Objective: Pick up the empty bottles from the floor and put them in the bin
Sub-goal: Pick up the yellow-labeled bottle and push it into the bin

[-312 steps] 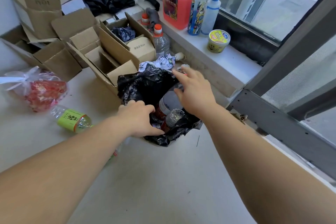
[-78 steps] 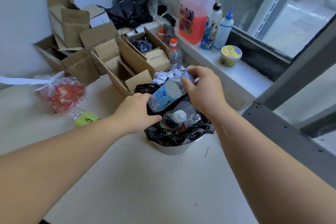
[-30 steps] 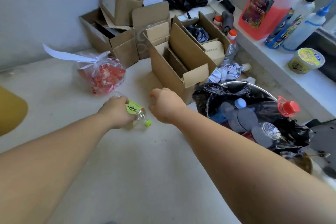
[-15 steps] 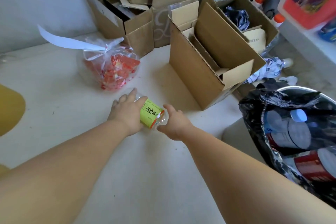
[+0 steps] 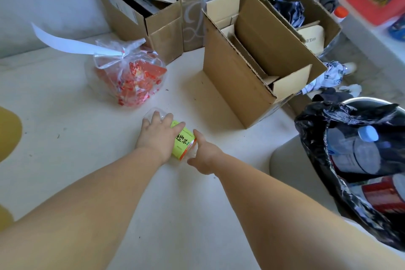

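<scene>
A clear plastic bottle with a yellow-green label (image 5: 183,141) lies on its side on the pale floor. My left hand (image 5: 156,132) lies over its base end with the fingers wrapped on it. My right hand (image 5: 205,153) is closed around its neck end, hiding the cap. At the right stands the bin (image 5: 289,160), lined with a black bag (image 5: 315,129) and holding several bottles, one with a light blue cap (image 5: 368,133).
An open cardboard box (image 5: 236,85) stands just beyond the bottle, with more boxes (image 5: 162,22) behind it. A clear bag of red packets (image 5: 131,79) lies to the left. A yellow object (image 5: 8,131) sits at the left edge. Orange-capped bottles (image 5: 340,12) stand far right.
Earlier both hands were putting bottles into the bin. They then moved left to the labelled bottle on the floor, and my right hand has now closed on its neck end.
</scene>
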